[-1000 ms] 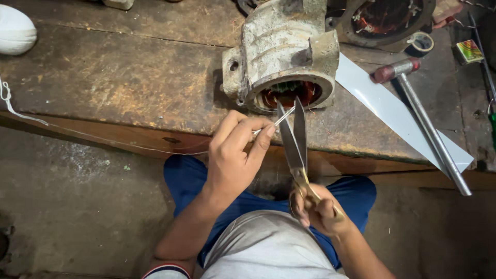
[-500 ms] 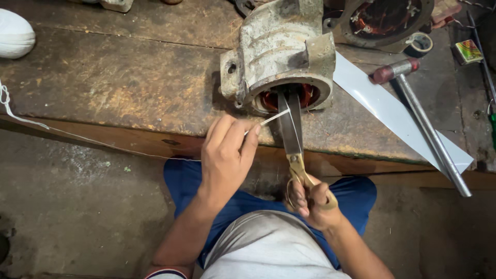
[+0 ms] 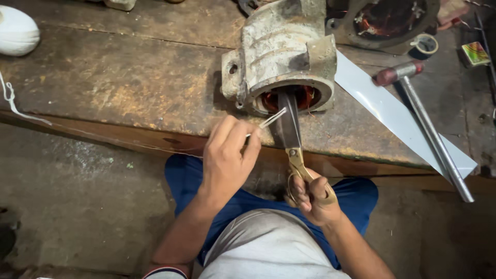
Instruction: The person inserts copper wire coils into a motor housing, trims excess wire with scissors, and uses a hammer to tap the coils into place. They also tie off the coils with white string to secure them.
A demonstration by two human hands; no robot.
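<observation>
Scissors (image 3: pixel 289 126) have snapped nearly closed since a second ago, their blades now reaching into the mouth of the motor housing (image 3: pixel 281 54) on the wooden bench (image 3: pixel 129 88), against the copper windings. Right hand (image 3: pixel 314 195), below the housing, is clenched through the brass handles, while the left hand (image 3: pixel 227 157) pinches a thin white strip (image 3: pixel 272 119) running up to the housing's opening. Right of the housing lie a white sheet (image 3: pixel 398 113) and a hammer (image 3: pixel 429 129).

single head-worn view, looking steeply down, close over the workbench edge (image 3: pixel 155 139), lap below
</observation>
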